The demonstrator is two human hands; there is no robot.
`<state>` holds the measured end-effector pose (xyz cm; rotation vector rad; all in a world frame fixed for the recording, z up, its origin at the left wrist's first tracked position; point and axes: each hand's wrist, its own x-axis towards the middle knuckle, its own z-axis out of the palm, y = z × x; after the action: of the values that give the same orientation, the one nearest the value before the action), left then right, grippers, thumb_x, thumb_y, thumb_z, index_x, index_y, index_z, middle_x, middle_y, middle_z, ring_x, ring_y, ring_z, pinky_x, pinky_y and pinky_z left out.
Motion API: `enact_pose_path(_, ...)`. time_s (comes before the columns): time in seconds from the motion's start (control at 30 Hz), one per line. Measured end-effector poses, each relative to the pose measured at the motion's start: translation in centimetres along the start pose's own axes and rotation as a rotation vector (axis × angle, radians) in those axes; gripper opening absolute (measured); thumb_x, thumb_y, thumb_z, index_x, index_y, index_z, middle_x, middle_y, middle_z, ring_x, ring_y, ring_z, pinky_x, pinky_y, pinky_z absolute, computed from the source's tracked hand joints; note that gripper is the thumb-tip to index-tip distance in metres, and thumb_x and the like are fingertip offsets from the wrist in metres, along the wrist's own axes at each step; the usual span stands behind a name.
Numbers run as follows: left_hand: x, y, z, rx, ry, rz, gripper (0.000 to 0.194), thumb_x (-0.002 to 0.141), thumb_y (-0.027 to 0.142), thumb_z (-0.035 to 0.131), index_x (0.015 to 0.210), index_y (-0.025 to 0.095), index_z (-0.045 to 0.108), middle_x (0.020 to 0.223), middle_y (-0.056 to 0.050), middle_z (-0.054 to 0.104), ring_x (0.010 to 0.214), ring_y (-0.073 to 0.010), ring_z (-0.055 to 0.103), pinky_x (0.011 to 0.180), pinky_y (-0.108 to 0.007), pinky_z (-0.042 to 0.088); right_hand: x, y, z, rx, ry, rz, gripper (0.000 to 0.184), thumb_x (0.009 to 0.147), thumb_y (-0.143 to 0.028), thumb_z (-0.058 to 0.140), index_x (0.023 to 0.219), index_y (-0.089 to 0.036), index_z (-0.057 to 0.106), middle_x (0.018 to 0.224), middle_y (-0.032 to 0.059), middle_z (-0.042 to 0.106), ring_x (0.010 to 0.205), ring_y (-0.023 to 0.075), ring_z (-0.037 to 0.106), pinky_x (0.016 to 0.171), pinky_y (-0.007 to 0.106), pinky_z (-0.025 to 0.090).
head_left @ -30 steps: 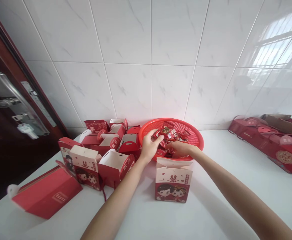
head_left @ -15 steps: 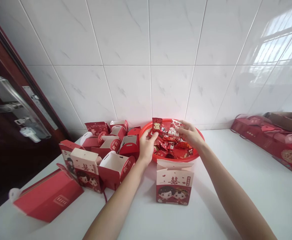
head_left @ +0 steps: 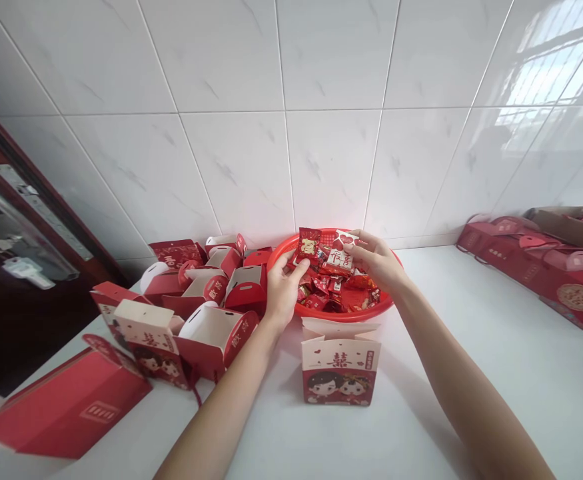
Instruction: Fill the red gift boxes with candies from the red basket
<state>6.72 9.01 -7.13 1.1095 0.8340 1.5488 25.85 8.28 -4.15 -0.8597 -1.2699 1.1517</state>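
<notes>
My left hand (head_left: 284,283) pinches a red-wrapped candy (head_left: 309,247) with gold print, held above the left side of a red plastic basket (head_left: 395,301). On the right, my right hand (head_left: 378,260) grips a white and red candy packet (head_left: 342,250) with a heart on it, over the basket's middle. Several red-wrapped candies (head_left: 338,293) lie inside the basket. Close in front of it stands an upright paper gift box (head_left: 341,367), its top open, with two cartoon figures printed on the front.
Several red and white gift boxes (head_left: 206,333) crowd the table's left side, one red box (head_left: 71,407) lying nearest. A row of red boxes (head_left: 531,267) runs along the right by the tiled wall (head_left: 331,167). A door (head_left: 21,267) with keys is at left.
My right hand has come up out of the candies with the white and red packet. My left hand has raised its red candy slightly. The view has shifted to the right.
</notes>
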Motion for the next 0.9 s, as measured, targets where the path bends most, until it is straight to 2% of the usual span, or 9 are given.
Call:
enact_pose_path(0.2, 0.0, -0.2, 0.0, 0.037, -0.010, 0.005, 0.039, 0.067, 0.032, 0.083, 0.103, 0.019, 0.075, 0.092, -0.003, 0.077, 0.086, -0.0206, 0.072, 0.078, -0.031, 0.058, -0.3, -0.4, -0.1, 0.041, -0.096, -0.047, 0.028, 0.073, -0.036, 0.087, 0.093, -0.022, 0.073, 0.090, 0.0023, 0.077, 0.078, 0.0169, 0.070, 0.073, 0.031, 0.055)
enact_pose_path(0.3, -0.1, -0.1, -0.1, 0.065, -0.065, 0.010, 0.039, 0.065, 0.031, 0.084, 0.101, 0.018, 0.074, 0.096, -0.004, 0.078, 0.093, -0.0226, 0.072, 0.084, -0.033, 0.058, -0.4, -0.6, 0.4, 0.056, -0.068, -0.083, 0.027, 0.070, -0.035, 0.088, 0.087, -0.021, 0.073, 0.084, 0.0018, 0.076, 0.072, 0.0163, 0.069, 0.071, 0.031, 0.055)
enact_pose_path(0.53, -0.3, 0.3, -0.3, 0.133, -0.159, -0.054, 0.039, 0.068, 0.034, 0.082, 0.103, 0.017, 0.073, 0.088, -0.003, 0.076, 0.086, -0.0215, 0.070, 0.081, -0.033, 0.056, -1.0, -0.9, 1.3, -0.122, 0.064, -0.098, 0.033, 0.072, -0.045, 0.085, 0.090, -0.020, 0.074, 0.083, 0.0038, 0.075, 0.075, 0.0207, 0.069, 0.069, 0.034, 0.055)
enact_pose_path(0.67, -0.4, 0.4, -0.2, 0.133, -0.180, -0.051, 0.039, 0.069, 0.036, 0.081, 0.103, 0.018, 0.073, 0.087, -0.002, 0.074, 0.085, -0.0205, 0.069, 0.079, -0.031, 0.055, -1.2, -0.9, 1.5, -0.122, 0.038, -0.083, 0.034, 0.074, -0.047, 0.084, 0.094, -0.021, 0.074, 0.089, 0.0053, 0.077, 0.081, 0.0227, 0.071, 0.072, 0.036, 0.057)
enact_pose_path(0.8, -0.4, 0.4, -0.2, 0.142, -0.178, -0.051, 0.037, 0.071, 0.038, 0.080, 0.101, 0.018, 0.073, 0.085, -0.002, 0.073, 0.078, -0.0186, 0.068, 0.074, -0.030, 0.054, -1.2, -0.8, 1.7, -0.111, 0.009, -0.070, 0.031, 0.074, -0.044, 0.084, 0.089, -0.021, 0.073, 0.088, 0.0035, 0.076, 0.080, 0.0202, 0.070, 0.073, 0.033, 0.057)
enact_pose_path(0.9, -0.3, 0.4, -0.1, 0.126, -0.189, -0.059, 0.041, 0.069, 0.039, 0.081, 0.102, 0.017, 0.072, 0.090, -0.004, 0.075, 0.081, -0.0193, 0.069, 0.077, -0.031, 0.056, -1.2, -0.6, 1.8, -0.077, -0.003, -0.045, 0.029, 0.074, -0.043, 0.084, 0.088, -0.021, 0.072, 0.088, 0.0031, 0.076, 0.079, 0.0193, 0.070, 0.073, 0.032, 0.056)
